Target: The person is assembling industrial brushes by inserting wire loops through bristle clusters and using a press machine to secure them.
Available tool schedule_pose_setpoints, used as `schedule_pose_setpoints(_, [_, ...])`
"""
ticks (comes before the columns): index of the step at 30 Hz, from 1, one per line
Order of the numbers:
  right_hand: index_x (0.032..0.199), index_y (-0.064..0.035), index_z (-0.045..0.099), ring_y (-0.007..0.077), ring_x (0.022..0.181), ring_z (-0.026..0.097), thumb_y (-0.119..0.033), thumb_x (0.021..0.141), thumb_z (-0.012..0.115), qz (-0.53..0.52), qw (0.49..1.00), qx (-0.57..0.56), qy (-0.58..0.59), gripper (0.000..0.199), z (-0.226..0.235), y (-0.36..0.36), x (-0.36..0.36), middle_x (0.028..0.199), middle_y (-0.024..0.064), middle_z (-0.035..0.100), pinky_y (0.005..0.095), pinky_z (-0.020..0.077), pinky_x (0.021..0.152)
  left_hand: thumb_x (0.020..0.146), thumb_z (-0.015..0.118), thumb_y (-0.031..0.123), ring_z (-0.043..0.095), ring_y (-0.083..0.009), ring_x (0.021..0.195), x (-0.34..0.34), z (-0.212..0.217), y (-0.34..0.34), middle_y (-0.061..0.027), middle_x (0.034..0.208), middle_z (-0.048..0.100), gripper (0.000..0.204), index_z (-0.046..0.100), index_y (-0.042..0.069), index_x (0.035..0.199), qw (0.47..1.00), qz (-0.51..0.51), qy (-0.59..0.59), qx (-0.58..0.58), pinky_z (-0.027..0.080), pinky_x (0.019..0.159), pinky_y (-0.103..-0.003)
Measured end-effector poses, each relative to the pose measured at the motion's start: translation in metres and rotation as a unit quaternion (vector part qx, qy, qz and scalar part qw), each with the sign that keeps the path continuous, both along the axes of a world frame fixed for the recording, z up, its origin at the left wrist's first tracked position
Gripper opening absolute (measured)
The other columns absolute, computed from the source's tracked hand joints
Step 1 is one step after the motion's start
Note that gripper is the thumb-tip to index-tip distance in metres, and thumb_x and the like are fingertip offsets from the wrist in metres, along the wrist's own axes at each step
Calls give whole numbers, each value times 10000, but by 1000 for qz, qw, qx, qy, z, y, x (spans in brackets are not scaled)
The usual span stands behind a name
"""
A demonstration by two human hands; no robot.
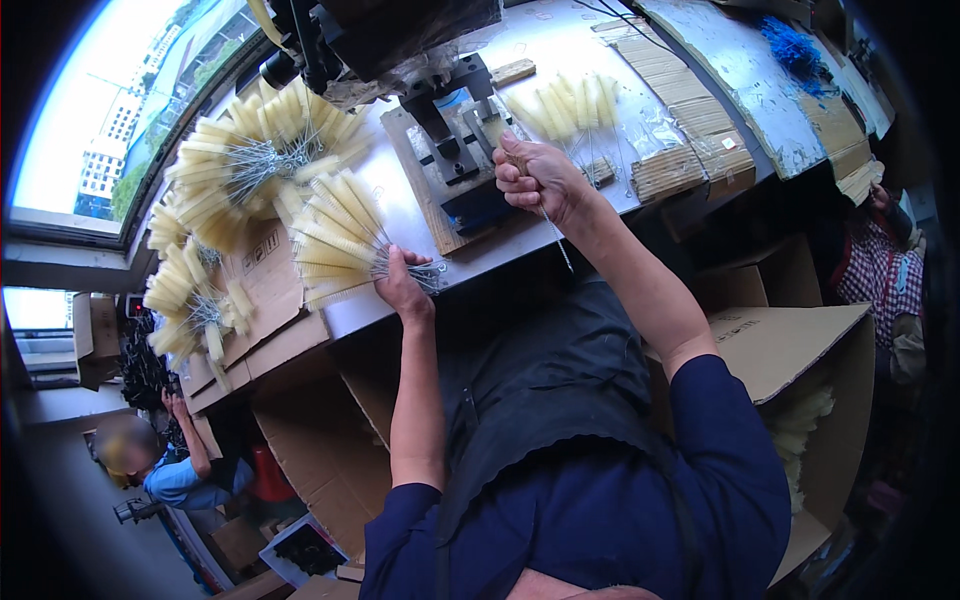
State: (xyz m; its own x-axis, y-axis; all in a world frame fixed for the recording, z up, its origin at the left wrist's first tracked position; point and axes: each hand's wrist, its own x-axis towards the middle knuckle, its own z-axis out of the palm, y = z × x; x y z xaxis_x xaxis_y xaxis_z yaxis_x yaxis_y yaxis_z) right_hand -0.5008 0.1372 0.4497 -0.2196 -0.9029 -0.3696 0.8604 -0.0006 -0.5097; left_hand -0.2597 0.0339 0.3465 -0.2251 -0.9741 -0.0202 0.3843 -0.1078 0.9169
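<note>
I have the fan of pale-yellow bristle brushes with twisted silver wire stems (342, 228) lying at the front of the white worktable (352, 314), its wires gathered under the left hand (403, 287), whose thumb and fingers close around them. I judge each brush very light: springy, soft bristle that would crush under a hard squeeze, on thin wire stiff enough to guide yet easily bent. I would take hold of the bare wire, where the left hand has it; the smooth metal might slide a little, and neighbouring bristles could snag.

The fan's long axis runs from the bristled heads, spread toward the upper left, down to the stems; the wire ends jut out to the right past the fingers.

The right hand (538, 178) is a tight fist around a single thin silver wire stem (557, 240), which points down and slightly right, past the table's front edge. I cannot tell what else the fist covers.

Just left of that fist stands a black metal press fixture (450, 150). Behind the hand lies a loose row of yellow brushes (575, 103), bristles pointing away. Farther left sits a large heap of yellow brushes (225, 185), and to the right, a stack of brown corrugated cardboard (683, 100).
</note>
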Motion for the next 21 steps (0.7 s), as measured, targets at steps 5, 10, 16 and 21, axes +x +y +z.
schedule_pose_setpoints(5, [918,-49,480,52,439,343,-364,1049,453,32,996,6,82,342,3,5,-2,621,-1,463,189,265,344,990,527,141,582,-195,603,-1,1,-1,-55,706,550,145,523,44,881,1000,0,-12,4,550,608,-365])
schedule_pose_setpoints(10, [908,-52,486,55,432,345,-352,1046,464,31,995,19,88,331,6,3,0,620,-2,467,191,267,352,992,521,147,587,-196,604,-1,2,-1,-60,713,553,150,525,36,891,1000,1,-23,-1,551,602,-361])
schedule_pose_setpoints(16, [906,-56,495,56,427,335,-344,1041,477,40,999,-14,23,319,-2,4,-4,617,-2,469,193,268,361,997,501,149,589,-196,605,-1,-2,-3,-63,734,555,149,522,31,908,1000,8,-20,-7,554,603,-356])
schedule_pose_setpoints(21, [871,-68,491,30,368,301,-339,1039,490,19,1000,14,20,319,4,11,-7,577,-12,465,186,271,311,997,494,144,591,-197,614,1,-2,-2,-63,743,552,138,514,33,917,1000,0,-18,8,558,618,-358])
